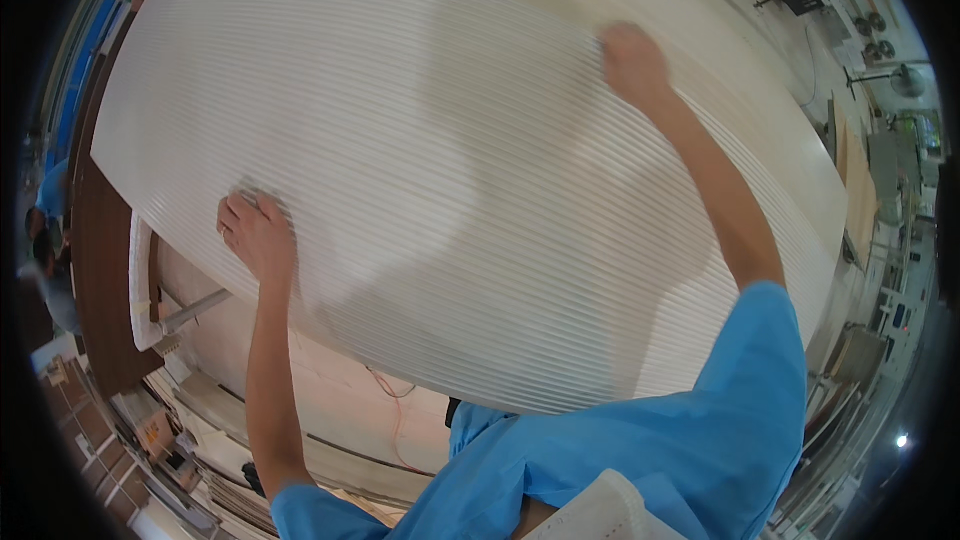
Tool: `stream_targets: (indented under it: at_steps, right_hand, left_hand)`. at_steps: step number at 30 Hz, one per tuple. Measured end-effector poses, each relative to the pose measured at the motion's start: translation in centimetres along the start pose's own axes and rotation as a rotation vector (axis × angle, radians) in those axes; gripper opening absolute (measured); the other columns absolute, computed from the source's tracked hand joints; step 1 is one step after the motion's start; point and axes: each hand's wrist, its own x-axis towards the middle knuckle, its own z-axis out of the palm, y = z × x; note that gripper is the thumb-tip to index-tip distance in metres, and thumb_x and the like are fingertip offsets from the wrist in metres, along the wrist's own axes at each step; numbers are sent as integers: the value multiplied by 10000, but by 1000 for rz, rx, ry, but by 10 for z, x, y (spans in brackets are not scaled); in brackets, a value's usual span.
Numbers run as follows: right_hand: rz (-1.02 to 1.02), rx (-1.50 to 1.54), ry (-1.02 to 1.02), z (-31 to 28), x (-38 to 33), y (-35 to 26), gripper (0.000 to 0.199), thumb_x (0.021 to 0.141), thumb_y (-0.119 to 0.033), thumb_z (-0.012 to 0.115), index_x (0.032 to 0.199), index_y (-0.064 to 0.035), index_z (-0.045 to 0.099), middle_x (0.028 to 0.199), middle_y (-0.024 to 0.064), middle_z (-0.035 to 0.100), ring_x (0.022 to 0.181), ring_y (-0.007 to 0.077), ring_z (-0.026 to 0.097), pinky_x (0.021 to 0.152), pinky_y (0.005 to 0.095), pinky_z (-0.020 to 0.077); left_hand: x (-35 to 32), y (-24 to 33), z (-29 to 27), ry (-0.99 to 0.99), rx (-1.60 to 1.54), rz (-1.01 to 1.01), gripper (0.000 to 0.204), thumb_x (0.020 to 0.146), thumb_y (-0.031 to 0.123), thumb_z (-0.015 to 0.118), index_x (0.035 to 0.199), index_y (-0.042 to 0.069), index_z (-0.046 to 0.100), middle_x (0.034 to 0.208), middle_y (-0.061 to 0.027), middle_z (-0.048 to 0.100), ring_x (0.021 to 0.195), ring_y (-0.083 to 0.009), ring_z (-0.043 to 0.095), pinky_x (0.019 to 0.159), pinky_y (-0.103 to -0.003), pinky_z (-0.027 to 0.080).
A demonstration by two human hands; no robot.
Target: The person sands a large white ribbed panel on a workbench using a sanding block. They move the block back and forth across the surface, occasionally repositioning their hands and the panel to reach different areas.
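A large pale panel (370, 90) with fine parallel grooves across its face lies flat in front of me. My left hand (258, 235) rests on the grooved face by the near left edge, its fingers bent and a little apart, with nothing visible in them. Farther off, at the right, my right hand (635, 60) is over the panel toward its far edge. Motion smears that hand, its fingers look curled in, and anything under them is hidden. Shadows of my body and arm fall across the grooves.
At the left stands a dark brown board (105, 250), with another person in blue (55, 190) beyond it. A red cord (395, 395) hangs below the near edge. Stacked boards (850, 370) lie at the right, and a fan (905, 80) stands at far right.
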Motion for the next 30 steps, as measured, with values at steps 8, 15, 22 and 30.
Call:
stream_targets:
  at_steps: [8, 15, 22, 30]
  right_hand:
    - [-54, 122, -131, 64, 208, -154, 180, 790, -77, 606, 902, -40, 743, 1000, 176, 723, 993, 353, 691, 793, 490, 572]
    - [10, 155, -27, 5, -24, 21, 198, 800, -65, 583, 979, -32, 659, 1053, 164, 682, 1071, 370, 629, 932, 476, 523]
    - [331, -29, -116, -98, -184, 109, 229, 802, -9, 595, 1017, -43, 666, 1048, 156, 658, 1065, 364, 613, 919, 483, 515]
    - [50, 134, -7, 32, 89, -78, 156, 768, -43, 571, 890, -44, 669, 945, 182, 681, 991, 387, 659, 863, 497, 551]
  left_hand:
    - [4, -1, -5, 28, -85, 31, 465, 1017, 289, 509, 1324, -58, 468, 1388, -254, 449, 1310, -444, 410, 1089, -533, 357]
    - [5, -11, -3, 24, -67, 55, 463, 1028, 301, 495, 1322, -57, 478, 1381, -255, 458, 1291, -436, 433, 1065, -519, 384]
    - [7, -9, 6, 54, -31, 42, 446, 1028, 281, 472, 1302, -70, 481, 1360, -261, 482, 1248, -449, 465, 1054, -533, 393]
    - [4, -7, 3, 50, -32, 7, 458, 1024, 298, 480, 1300, -67, 498, 1395, -259, 454, 1272, -456, 443, 1066, -536, 383]
